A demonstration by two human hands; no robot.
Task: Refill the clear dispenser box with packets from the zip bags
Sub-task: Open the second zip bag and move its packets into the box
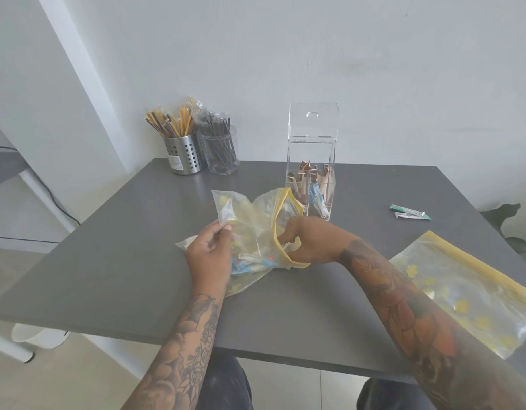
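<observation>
The right hand point(307, 244) reaches into the bag point(255, 232), fingers curled round packets point(255, 260); the left hand point(210, 253) pinches the bag's far corner. Judged step: drawing packets out. Next, lift them clear to the box point(312, 161), lid up, just beyond. Bare table point(122, 247) lies left.

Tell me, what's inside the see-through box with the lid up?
The clear dispenser box holds brown packets standing up and blue-and-white packets lower down. The zip bag covers its lower left corner, so what is there cannot be seen.
</observation>
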